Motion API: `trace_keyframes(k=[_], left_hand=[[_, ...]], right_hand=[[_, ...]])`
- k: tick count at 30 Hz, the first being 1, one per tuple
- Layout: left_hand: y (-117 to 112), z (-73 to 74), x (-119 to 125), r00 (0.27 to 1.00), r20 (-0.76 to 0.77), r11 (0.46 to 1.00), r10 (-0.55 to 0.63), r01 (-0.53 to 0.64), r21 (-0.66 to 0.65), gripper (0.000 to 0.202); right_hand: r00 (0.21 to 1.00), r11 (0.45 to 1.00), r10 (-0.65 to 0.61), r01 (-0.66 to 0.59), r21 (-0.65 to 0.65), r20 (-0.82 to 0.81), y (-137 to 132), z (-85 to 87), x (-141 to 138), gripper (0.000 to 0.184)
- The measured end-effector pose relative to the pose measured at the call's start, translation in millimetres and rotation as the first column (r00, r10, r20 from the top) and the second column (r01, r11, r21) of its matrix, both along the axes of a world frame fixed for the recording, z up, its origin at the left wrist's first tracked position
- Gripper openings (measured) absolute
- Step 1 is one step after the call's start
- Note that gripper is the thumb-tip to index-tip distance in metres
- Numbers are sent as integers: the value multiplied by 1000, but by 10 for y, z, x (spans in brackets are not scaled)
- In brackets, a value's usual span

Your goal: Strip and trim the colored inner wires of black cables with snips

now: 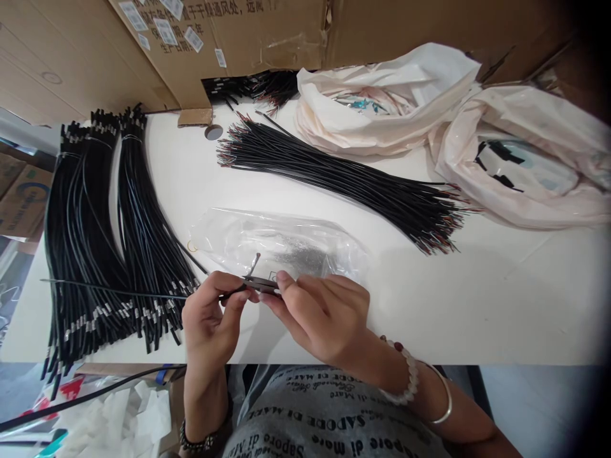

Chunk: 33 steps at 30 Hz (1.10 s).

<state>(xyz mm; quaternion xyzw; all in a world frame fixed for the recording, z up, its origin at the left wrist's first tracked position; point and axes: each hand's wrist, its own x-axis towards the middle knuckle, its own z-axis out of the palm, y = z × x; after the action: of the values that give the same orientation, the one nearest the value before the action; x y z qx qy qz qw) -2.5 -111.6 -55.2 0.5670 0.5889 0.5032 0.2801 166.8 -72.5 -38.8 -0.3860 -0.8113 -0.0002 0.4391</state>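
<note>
My left hand [212, 318] is closed, its thumb and fingers pinching a black cable [138, 293] that runs out leftward over the bundles. A short thin end [256, 259] sticks up just beyond my fingertips. My right hand [319, 308] is closed on a small dark metal tool [261, 284], whose tip meets my left fingertips; its exact kind I cannot make out. Both hands are close together above the front of the white table [429, 305]. Behind them lies a clear plastic bag [305, 238] with dark grey contents, hard to identify.
Cable bundles with silvery bands [86, 216] hang over the table's left front edge. Another bundle with bared wire ends [344, 178] lies across the middle. Two pale bags [391, 127] stand at the back right, before cardboard boxes [267, 38]. White scraps [128, 420] fill a place below left.
</note>
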Motion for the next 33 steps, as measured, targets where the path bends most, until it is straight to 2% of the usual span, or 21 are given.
trace_keyframes(k=[4,8,15,18,20,22,24,26,28,30,33], left_hand=[[-17,30,-11,1000,23,1000,-16,15,17,13],[-36,60,-12,999,20,999,-34,33,18,14],[-29,16,-19,999,11,998,-43,42,42,13],[-13,26,-7,999,-37,999,-30,30,15,10],[5,53,11,994,-110,999,-25,22,-27,8],[29,80,29,973,-228,998,-22,7,-66,9],[57,88,42,928,-373,995,-17,-19,-93,11],[84,71,50,847,-531,991,-21,-53,-124,12],[104,37,56,747,-662,978,-60,-90,-190,14],[117,3,59,689,-719,954,-94,-145,-264,16],[124,-17,48,709,-705,914,-33,-264,-309,17]], right_hand=[[1000,999,-20,20,44,7,4,25,-15,11],[1000,1000,0,0,30,6,-8,44,-8,12],[1000,1000,2,-3,25,29,-16,46,8,13],[1000,999,6,-6,-33,12,-6,22,13,14],[1000,992,11,-15,-129,-29,3,-14,20,15],[995,961,8,-34,-274,-97,13,-69,29,21],[990,894,-9,-56,-445,-144,27,-138,37,27],[993,806,-23,-49,-589,-114,46,-213,40,30],[999,745,-31,19,-667,-7,71,-279,37,29],[993,733,-71,115,-670,93,94,-319,33,26],[987,756,-155,151,-636,50,108,-319,36,27]])
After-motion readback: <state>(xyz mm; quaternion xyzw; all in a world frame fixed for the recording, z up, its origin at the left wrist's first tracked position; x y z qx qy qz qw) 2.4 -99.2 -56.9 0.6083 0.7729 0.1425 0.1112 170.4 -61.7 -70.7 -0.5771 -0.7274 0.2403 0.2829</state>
